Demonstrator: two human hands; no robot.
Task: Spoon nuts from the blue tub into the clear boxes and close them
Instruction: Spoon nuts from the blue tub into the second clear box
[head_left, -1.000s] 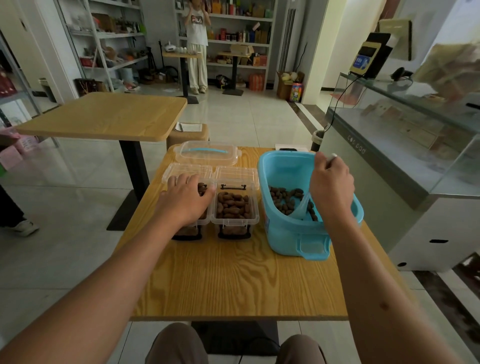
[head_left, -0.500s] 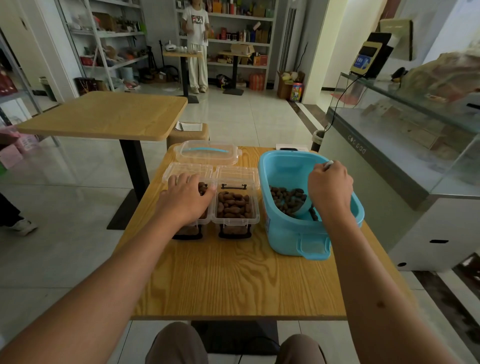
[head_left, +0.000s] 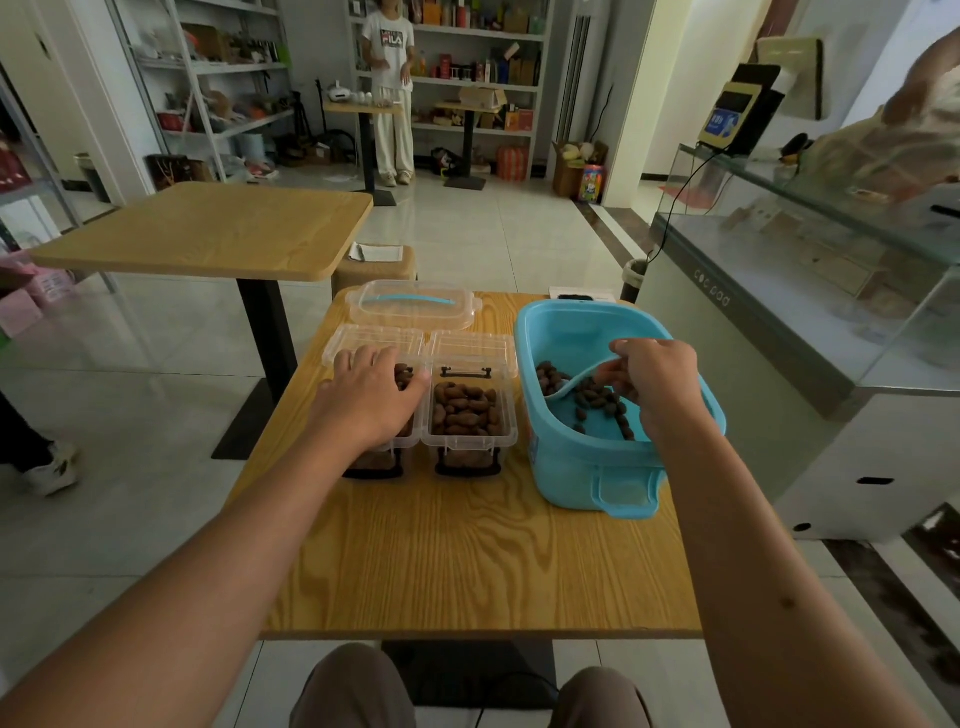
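A blue tub stands at the right of the wooden table with brown nuts on its floor. My right hand reaches into the tub, shut on a pale scoop whose bowl lies among the nuts. Two clear boxes sit side by side to the left, lids hinged back. The right box is full of nuts. My left hand rests flat over the left box, covering most of it.
A clear lid with a blue handle lies behind the boxes. A phone sits at the table's far edge. A glass counter stands close on the right, another wooden table at far left. A person stands by the shelves.
My right hand has turned and lowered the scoop from upright to lying flatter among the nuts in the tub. My left hand stays on the left box.
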